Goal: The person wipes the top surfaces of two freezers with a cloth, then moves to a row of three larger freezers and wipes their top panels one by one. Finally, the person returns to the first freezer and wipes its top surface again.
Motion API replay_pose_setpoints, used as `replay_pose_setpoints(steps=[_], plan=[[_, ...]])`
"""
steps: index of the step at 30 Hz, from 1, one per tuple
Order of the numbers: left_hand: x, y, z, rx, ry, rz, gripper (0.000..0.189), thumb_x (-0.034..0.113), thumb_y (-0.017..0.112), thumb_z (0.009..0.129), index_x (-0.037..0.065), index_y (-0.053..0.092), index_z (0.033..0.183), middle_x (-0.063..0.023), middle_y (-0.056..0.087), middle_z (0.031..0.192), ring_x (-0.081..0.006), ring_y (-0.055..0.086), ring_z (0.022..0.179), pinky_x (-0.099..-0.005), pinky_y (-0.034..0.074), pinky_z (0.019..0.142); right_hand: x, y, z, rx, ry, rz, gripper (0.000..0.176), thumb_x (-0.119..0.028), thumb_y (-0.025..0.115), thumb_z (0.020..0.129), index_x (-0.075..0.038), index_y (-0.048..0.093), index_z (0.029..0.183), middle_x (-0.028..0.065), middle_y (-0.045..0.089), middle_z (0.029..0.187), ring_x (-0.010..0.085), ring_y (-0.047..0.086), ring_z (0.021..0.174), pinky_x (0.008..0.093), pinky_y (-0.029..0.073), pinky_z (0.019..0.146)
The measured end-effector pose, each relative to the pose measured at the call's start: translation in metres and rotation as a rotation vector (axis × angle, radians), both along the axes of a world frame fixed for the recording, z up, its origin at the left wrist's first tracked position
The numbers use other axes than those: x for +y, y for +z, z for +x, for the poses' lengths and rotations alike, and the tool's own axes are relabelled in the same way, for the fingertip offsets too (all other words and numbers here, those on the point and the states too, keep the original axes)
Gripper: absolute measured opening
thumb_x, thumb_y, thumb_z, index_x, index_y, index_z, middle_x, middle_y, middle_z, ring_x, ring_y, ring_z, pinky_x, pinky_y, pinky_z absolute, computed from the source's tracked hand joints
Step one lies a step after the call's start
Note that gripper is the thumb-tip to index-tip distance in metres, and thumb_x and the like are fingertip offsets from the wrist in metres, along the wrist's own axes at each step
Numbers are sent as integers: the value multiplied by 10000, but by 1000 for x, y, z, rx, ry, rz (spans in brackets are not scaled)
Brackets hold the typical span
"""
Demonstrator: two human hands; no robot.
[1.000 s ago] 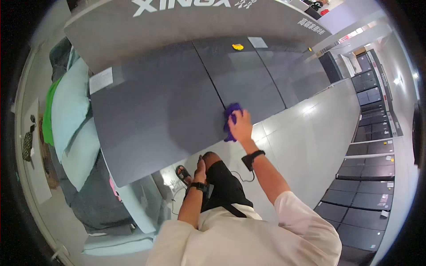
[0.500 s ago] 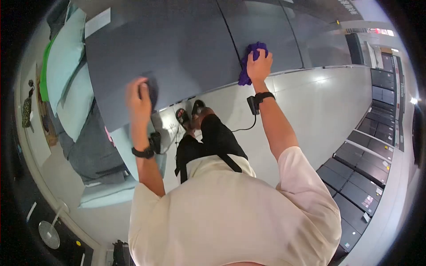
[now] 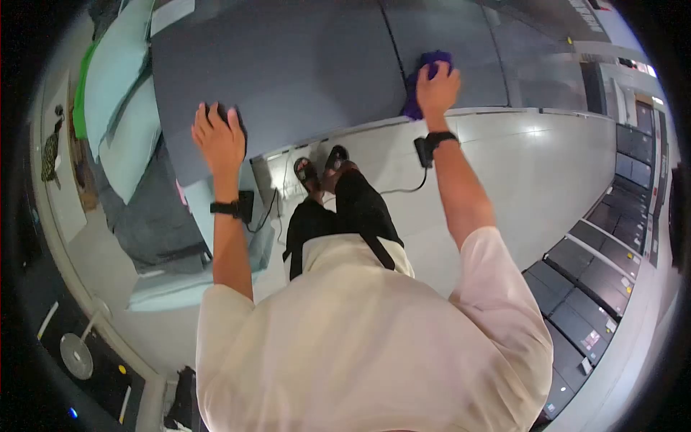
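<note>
A wide dark grey panelled surface (image 3: pixel 302 79) spans the top of the view, with dark seams running across it. My left hand (image 3: pixel 220 138) is over its near left part, fingers spread, nothing held. Near the front edge, to the right of a seam, my right hand (image 3: pixel 438 90) has its fingers curled on a crumpled purple cloth (image 3: pixel 413 101), which lies against the surface. Part of the cloth is hidden under that hand. Each wrist wears a black strap with a small box and a cable.
Pale blue cushions (image 3: pixel 134 144) and dark grey fabric (image 3: pixel 158 216) lie at the left. Tiled floor (image 3: pixel 525 165) runs below the front edge. Rows of dark panels (image 3: pixel 576 302) line the right side. A round clear object (image 3: pixel 76 356) is at lower left.
My left hand has shifted slightly left and up, and its fingers are now spread. My right hand and the purple cloth appear slightly further right and up, as the whole view has also shifted.
</note>
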State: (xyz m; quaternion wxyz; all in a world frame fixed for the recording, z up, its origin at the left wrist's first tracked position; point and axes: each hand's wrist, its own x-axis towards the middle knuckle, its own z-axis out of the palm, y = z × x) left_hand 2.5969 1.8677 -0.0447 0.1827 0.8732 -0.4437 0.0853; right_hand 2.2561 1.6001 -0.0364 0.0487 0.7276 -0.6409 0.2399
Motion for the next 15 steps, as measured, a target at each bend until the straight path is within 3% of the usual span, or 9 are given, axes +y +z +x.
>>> replay_pose_setpoints(steps=[4, 6, 9, 11, 13, 15], plan=[[4, 3, -2, -3, -9, -15, 447, 336, 504, 990, 12, 521, 1297, -212, 453, 1422, -375, 410, 1330, -535, 286, 1113, 64, 3, 34, -42, 328, 95, 271, -313, 655, 806, -113, 636, 988, 176, 573, 1022, 400, 535, 1008, 528, 452, 850], [3, 12, -6, 1, -11, -51, 435, 315, 513, 990, 3, 522, 1293, -212, 460, 1417, -377, 416, 1326, -526, 287, 1115, 90, 5, 49, -68, 490, 254, 268, -311, 699, 774, -136, 647, 972, 169, 570, 1072, 394, 545, 1021, 509, 463, 863], [4, 9, -3, -4, -17, -36, 417, 296, 496, 1000, -8, 525, 1285, -216, 448, 1424, -374, 403, 1333, -503, 295, 1117, 68, 13, 32, 3, 754, 71, 277, -278, 699, 790, -150, 663, 1033, 149, 563, 1128, 377, 553, 1022, 490, 473, 863], [6, 5, -4, 36, -16, -46, 412, 290, 485, 1005, -16, 524, 1278, -217, 437, 1431, -376, 397, 1331, -495, 299, 1113, 43, 18, 8, 38, 677, 60, 270, -263, 688, 800, -146, 666, 1042, 142, 568, 1132, 368, 560, 1015, 489, 464, 853], [7, 6, -2, 46, -23, -50, 417, 298, 470, 1010, -21, 521, 1274, -213, 434, 1435, -381, 398, 1323, -494, 299, 1109, 12, 0, -33, -116, 406, 123, 283, -257, 685, 804, -143, 664, 1061, 130, 572, 1123, 357, 556, 1021, 499, 443, 835], [6, 10, -6, 56, 2, -23, 424, 311, 455, 1014, -20, 518, 1272, -205, 436, 1432, -383, 401, 1317, -492, 300, 1107, -5, -5, -63, -122, -18, 8, 285, -242, 683, 800, -138, 662, 1065, 117, 581, 1075, 345, 561, 998, 485, 431, 807]])
